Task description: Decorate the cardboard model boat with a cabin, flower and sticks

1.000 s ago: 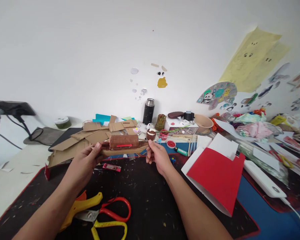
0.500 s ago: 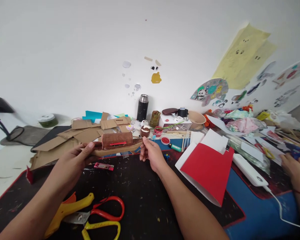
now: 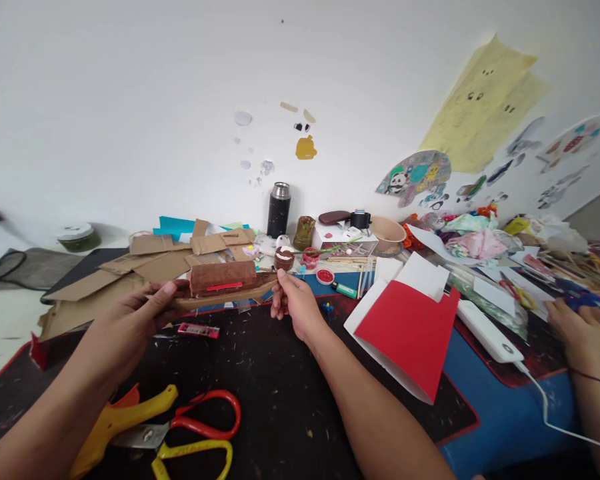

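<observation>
A long brown model boat with a rounded cabin and a red strip on its side is held level above the black mat. My left hand grips its left end, thumb on top. The pointed right end is pinched between the thumb and fingers of my right hand. Below the boat, a small pink packet lies on the mat. Scissors with red and yellow handles and a yellow-handled tool lie near my left forearm.
Cardboard pieces lie at the back left. A black flask stands by the wall. Red card and a white power strip lie right. At the far right, another person's hands hold a blue tool.
The view has shifted slightly, moving most things left in the picture. My hands keep their hold on the boat. More of the other person's hands shows at the right.
</observation>
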Available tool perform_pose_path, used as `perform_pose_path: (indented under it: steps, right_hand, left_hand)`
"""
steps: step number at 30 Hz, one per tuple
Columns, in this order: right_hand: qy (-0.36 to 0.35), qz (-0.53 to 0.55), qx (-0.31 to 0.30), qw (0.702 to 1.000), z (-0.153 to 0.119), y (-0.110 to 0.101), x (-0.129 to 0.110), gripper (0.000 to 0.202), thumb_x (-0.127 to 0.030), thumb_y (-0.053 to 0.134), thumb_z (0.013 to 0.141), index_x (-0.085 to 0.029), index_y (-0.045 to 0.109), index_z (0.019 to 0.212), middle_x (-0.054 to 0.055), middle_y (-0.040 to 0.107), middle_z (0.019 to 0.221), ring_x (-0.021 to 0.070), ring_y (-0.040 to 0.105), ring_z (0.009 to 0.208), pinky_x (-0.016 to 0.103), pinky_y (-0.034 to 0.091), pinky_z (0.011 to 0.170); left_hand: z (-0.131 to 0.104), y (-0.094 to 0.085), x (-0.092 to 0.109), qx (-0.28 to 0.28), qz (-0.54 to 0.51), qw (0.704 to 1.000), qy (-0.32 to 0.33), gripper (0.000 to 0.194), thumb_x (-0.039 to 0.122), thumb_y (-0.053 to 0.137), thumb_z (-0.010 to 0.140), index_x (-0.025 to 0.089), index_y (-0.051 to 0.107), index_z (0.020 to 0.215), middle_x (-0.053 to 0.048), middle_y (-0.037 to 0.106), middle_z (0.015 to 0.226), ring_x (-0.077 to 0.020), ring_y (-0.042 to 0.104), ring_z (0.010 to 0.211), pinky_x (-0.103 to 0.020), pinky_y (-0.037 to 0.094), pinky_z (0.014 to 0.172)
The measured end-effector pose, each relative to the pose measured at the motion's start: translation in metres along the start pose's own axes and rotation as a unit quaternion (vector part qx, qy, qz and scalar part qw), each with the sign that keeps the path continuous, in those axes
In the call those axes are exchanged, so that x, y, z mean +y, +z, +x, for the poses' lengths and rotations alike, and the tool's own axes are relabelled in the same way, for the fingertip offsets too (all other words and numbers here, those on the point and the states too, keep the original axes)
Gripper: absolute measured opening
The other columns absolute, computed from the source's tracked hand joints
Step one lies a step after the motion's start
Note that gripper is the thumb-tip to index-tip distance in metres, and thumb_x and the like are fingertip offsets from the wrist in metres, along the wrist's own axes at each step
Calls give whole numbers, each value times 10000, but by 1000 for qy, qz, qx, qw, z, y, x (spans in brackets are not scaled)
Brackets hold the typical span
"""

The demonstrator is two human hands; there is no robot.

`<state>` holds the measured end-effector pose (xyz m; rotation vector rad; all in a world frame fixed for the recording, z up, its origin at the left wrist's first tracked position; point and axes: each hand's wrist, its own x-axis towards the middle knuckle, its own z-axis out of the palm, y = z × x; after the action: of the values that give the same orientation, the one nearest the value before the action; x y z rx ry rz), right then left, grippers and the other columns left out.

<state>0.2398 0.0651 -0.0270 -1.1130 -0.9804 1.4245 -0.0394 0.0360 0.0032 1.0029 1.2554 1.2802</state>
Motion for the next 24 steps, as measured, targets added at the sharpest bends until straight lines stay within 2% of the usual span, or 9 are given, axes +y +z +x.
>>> perform_pose_path:
  steps: [5, 12, 17, 21, 24]
  right_hand:
    - [-2, 2, -1, 1000, 0, 0, 1, 712, -913, 798, 780, -221, 628, 788, -44, 583, 517, 135, 594, 412, 215, 339, 377]
    - [3, 3, 9, 1000, -1, 2, -1, 675, -870, 785, 855, -220, 620, 780, -41, 583, 528, 138, 600, 415, 219, 336, 386]
    - [0, 0, 8, 1000, -2, 2, -1, 688, -879, 812, 810, -221, 615, 766, -40, 581, 524, 139, 598, 419, 219, 343, 391]
    - [1, -4, 10, 1000, -1, 0, 1, 685, -881, 801, 815, -227, 602, 769, -39, 586, 532, 139, 591, 422, 224, 354, 396]
    - [-1, -7, 8, 1000, -1, -1, 2, 697, -899, 795, 808, -228, 608, 779, -37, 584, 532, 144, 596, 427, 228, 352, 399]
  left_hand:
    - [-1, 1, 0, -2, 0, 1000, 0, 733, 752, 1023, 635, 193, 879, 1088, -141, 912, 1151, -386, 852, 1094, -411, 739, 911]
    - [1, -3, -1, 1, 11, 1000, -4, 724, 768, 1016, 631, 205, 881, 1065, -138, 908, 1177, -379, 845, 1077, -391, 726, 868]
    - [0, 0, 2, 12, 12, 1000, -8, 736, 809, 1004, 605, 193, 877, 987, -150, 910, 1091, -384, 841, 1079, -407, 710, 917]
    - [-3, 3, 3, 10, 16, 1000, -5, 656, 809, 988, 634, 246, 887, 955, -134, 910, 1065, -406, 841, 1086, -458, 706, 930]
    - [-4, 4, 2, 11, 14, 1000, 7, 595, 791, 976, 678, 279, 895, 970, -134, 905, 1124, -385, 843, 1082, -431, 711, 917]
